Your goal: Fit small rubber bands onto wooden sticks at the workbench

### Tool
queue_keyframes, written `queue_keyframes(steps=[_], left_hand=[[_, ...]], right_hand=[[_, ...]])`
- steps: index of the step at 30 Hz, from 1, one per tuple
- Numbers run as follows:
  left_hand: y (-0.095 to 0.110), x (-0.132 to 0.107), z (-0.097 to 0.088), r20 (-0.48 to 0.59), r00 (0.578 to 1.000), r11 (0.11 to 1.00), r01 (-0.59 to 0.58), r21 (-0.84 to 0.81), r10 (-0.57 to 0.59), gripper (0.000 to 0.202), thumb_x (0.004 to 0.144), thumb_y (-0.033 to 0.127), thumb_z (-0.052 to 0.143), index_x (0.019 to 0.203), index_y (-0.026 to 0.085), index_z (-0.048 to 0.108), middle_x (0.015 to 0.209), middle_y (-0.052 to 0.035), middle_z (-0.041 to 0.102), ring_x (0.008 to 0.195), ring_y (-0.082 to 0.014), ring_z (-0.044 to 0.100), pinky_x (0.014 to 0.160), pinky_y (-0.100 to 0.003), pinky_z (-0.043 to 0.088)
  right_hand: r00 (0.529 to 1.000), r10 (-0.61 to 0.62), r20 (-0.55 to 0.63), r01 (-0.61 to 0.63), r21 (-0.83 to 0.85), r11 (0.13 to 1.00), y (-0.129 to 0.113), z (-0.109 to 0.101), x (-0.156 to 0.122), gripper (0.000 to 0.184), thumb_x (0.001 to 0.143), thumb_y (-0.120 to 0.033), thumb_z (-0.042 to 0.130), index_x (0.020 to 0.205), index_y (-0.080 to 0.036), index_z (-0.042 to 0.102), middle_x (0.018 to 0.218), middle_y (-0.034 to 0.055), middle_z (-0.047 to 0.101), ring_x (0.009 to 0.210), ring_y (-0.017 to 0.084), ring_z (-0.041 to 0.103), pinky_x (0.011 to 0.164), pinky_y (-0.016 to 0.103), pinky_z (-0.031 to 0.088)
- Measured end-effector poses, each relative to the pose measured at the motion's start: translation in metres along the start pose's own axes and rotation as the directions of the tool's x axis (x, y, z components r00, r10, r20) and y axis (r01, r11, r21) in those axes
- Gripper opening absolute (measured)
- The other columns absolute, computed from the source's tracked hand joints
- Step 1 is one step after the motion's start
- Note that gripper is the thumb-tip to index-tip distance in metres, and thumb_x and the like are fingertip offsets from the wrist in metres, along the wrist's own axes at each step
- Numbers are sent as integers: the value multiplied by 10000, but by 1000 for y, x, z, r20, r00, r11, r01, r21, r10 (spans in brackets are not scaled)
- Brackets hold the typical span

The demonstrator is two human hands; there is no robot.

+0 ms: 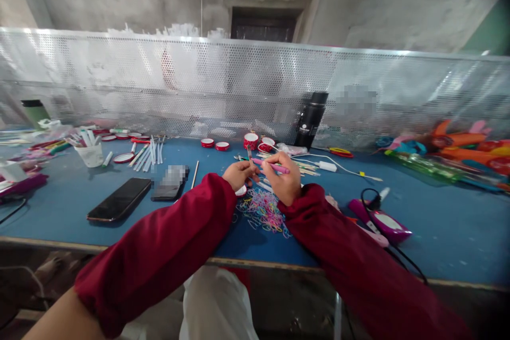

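Note:
My right hand (287, 179) is closed around a pink pen-shaped tool (281, 169), its tip pointing left toward my other hand. My left hand (240, 174) pinches a small slender piece (249, 153) that sticks up above the fingers; its kind is too small to make out. The tool's tip is close to the left fingertips, and I cannot tell if they touch. Below both hands lies a loose pile of colourful small rubber bands (266, 210). A small white round dish (241, 190) shows partly behind my left wrist.
Two phones (119, 201) lie left of my arm. A cup of pens (90, 154) stands further left. Red-and-white round tins (251, 141) and a black bottle (311, 121) stand at the back, before a perforated metal screen (191, 79). A purple corded device (392, 227) lies right.

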State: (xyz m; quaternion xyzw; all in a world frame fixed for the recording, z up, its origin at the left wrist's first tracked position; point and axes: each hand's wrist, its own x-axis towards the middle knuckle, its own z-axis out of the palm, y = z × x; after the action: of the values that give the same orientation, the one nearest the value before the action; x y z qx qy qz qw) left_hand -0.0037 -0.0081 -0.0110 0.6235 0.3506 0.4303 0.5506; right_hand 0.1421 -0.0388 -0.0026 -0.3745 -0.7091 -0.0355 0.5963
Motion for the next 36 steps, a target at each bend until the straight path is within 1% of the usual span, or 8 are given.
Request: queue_keyframes(steps=[3,9,15,21,25,30,34,36], left_hand=[[1,0,1,-12,1000,1000,7,9,-7,129,863,209,519,800,124,593,601,4,611,419,-58,470,477,-195,370],[9,-5,3,-31,999,1000,29,11,-29,165,880,146,462,777,121,588,581,4,598,430,-60,475,484,-196,381],[6,-3,2,-26,999,1000,27,-2,-27,153,880,162,480,782,121,590,578,7,601,421,-57,476,468,-188,370],[6,-3,2,-18,1000,1000,15,-1,-15,121,860,176,527,778,120,597,580,7,601,409,-49,463,445,-176,351],[6,-3,3,-19,1000,1000,13,-2,-13,151,874,170,489,778,118,594,586,0,604,416,-54,469,457,-184,360],[7,-4,3,-27,999,1000,21,10,-21,159,873,136,467,784,118,598,584,3,604,411,-55,468,474,-192,373],[6,-3,2,-14,1000,1000,11,24,-10,169,884,161,464,799,115,603,599,1,611,403,-51,460,463,-191,360],[5,-2,2,-16,1000,1000,9,30,-8,153,877,168,480,802,117,603,599,4,611,397,-49,455,458,-190,355]], right_hand=[[1000,10,7,-10,3,1000,1,0,0,87,820,-252,585,742,-218,565,695,-14,605,635,143,561,610,277,434],[1000,2,-30,-2,-9,1000,2,-2,2,93,823,-252,581,738,-217,564,691,-14,590,644,144,559,619,278,443],[1000,7,-8,-7,4,1000,0,-1,1,92,818,-249,589,735,-216,566,687,-14,601,635,141,563,610,276,441],[1000,-2,-31,2,-3,1000,2,-1,2,91,824,-255,585,745,-215,567,694,-16,592,648,144,563,620,281,440],[1000,2,-9,-2,6,1000,3,-1,2,85,819,-245,593,744,-214,567,691,-18,591,635,139,560,614,278,439],[998,-10,-55,10,1,1000,4,-1,2,95,834,-247,580,747,-215,560,692,-21,582,650,138,551,629,277,437],[1000,-16,-21,16,12,1000,3,-1,2,83,828,-250,589,757,-215,564,696,-22,589,643,137,554,615,275,431],[1000,-10,-26,10,3,1000,4,-1,2,91,829,-256,586,751,-216,562,690,-22,586,639,139,550,614,278,430]])
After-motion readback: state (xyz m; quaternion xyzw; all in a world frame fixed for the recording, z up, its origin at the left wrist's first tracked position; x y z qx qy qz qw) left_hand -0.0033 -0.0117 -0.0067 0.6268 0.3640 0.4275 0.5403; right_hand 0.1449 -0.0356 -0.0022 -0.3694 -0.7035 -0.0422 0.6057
